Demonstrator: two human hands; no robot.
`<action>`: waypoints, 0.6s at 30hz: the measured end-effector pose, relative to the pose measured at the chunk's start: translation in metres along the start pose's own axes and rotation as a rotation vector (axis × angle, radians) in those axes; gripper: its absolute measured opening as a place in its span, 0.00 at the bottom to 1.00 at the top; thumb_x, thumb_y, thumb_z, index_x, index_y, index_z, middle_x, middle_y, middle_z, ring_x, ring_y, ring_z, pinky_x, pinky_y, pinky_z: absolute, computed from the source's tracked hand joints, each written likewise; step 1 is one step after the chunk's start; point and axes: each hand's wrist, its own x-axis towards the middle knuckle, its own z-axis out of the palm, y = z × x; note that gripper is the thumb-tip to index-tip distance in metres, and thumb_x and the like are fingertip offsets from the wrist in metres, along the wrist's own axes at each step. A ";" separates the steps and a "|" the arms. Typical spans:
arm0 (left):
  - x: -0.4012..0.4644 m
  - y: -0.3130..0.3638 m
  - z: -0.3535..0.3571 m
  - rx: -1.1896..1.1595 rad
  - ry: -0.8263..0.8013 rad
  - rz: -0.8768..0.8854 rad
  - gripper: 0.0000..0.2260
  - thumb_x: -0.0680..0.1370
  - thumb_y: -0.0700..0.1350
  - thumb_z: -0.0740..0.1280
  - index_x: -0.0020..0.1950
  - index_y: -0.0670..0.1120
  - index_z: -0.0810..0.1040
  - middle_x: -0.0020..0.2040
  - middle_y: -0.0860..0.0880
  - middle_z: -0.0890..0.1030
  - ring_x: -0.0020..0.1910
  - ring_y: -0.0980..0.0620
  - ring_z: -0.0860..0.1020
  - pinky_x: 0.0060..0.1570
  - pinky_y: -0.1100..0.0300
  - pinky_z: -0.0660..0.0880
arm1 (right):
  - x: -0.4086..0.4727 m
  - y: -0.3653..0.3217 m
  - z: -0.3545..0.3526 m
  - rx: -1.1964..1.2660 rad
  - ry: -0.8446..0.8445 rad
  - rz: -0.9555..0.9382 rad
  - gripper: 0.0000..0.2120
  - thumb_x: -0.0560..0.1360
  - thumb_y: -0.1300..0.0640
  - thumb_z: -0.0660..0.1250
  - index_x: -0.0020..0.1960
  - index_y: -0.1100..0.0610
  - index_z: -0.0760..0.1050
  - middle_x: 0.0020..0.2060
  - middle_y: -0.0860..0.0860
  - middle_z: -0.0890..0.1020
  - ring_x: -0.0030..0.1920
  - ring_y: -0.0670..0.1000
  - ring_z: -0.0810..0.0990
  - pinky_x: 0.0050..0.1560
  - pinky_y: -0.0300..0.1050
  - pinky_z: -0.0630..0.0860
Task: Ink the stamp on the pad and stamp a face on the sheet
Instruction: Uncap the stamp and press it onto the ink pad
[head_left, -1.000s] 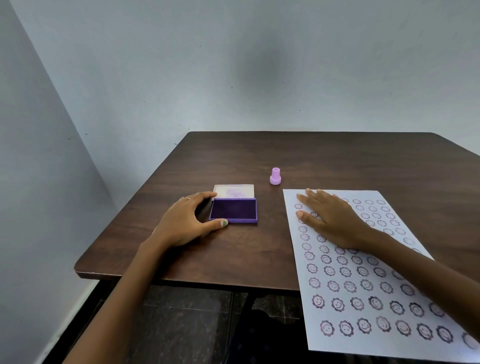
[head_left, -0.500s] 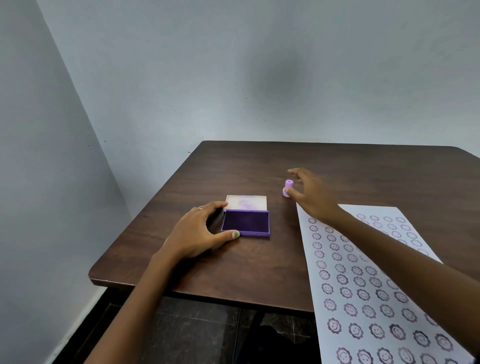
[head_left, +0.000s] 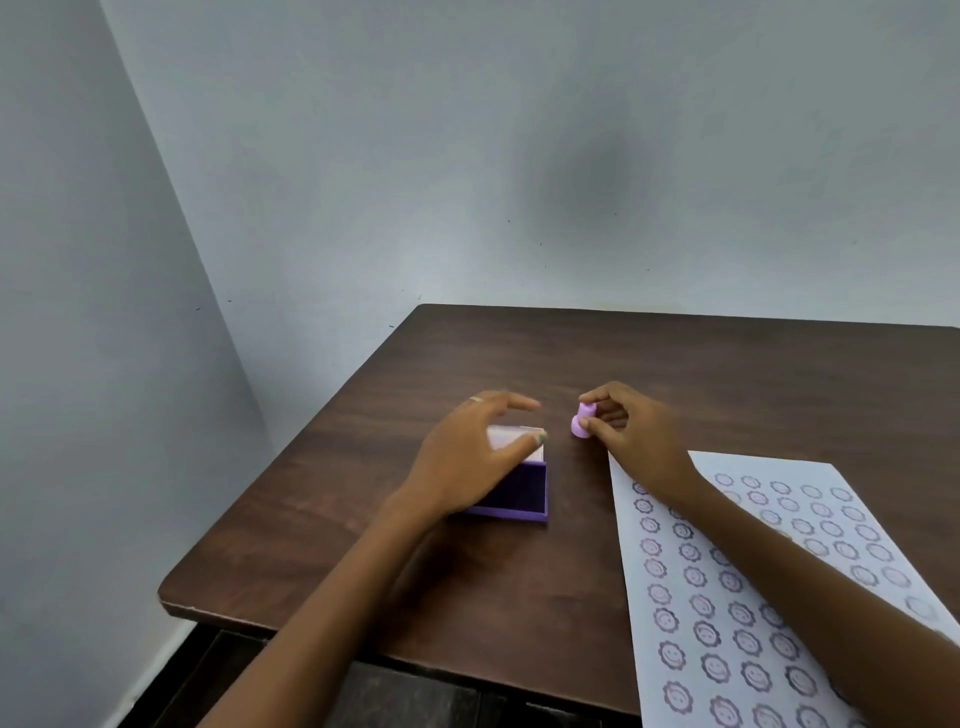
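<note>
The fingers (head_left: 592, 426) of the right hand (head_left: 641, 434) pinch the small pink stamp (head_left: 581, 422): the thumb presses its near side and the index finger curls over its top. The stamp sits tilted at the desk surface, just to the right of the ink pad; whether its base touches the wood or is lifted clear cannot be told. The right forearm crosses the upper left part of the sheet (head_left: 810, 577), a white page printed with rows of purple flower-edged faces that lies on the right side of the desk and runs past the near edge.

The left hand (head_left: 467, 460) hovers above the ink pad (head_left: 522, 493), fingers spread apart and curved, thumb pointing right over the open lid (head_left: 511, 435), gripping nothing. A ring shows on one finger. The pad's dark purple bed faces up, its pale lid folded back behind it. Both rest on the dark wooden desk (head_left: 727, 374), set into a corner of pale walls.
</note>
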 end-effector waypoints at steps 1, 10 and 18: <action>0.012 0.008 0.006 0.011 -0.011 0.034 0.14 0.74 0.56 0.67 0.59 0.58 0.76 0.60 0.59 0.78 0.59 0.60 0.74 0.59 0.58 0.72 | 0.000 0.001 0.000 0.048 0.020 0.003 0.07 0.70 0.61 0.70 0.48 0.56 0.78 0.41 0.52 0.84 0.41 0.47 0.81 0.46 0.39 0.76; 0.066 0.019 0.048 0.089 0.031 0.132 0.11 0.74 0.53 0.69 0.53 0.50 0.80 0.49 0.53 0.84 0.48 0.57 0.80 0.73 0.58 0.41 | 0.006 0.006 -0.013 0.573 0.137 0.283 0.09 0.70 0.57 0.72 0.47 0.60 0.77 0.40 0.56 0.85 0.37 0.49 0.84 0.36 0.36 0.80; 0.055 0.031 0.058 -0.381 0.219 0.024 0.10 0.71 0.45 0.74 0.51 0.47 0.82 0.45 0.54 0.84 0.41 0.60 0.81 0.51 0.64 0.77 | 0.010 -0.003 -0.017 0.999 0.115 0.455 0.06 0.70 0.58 0.70 0.45 0.60 0.78 0.38 0.55 0.85 0.38 0.50 0.84 0.42 0.41 0.82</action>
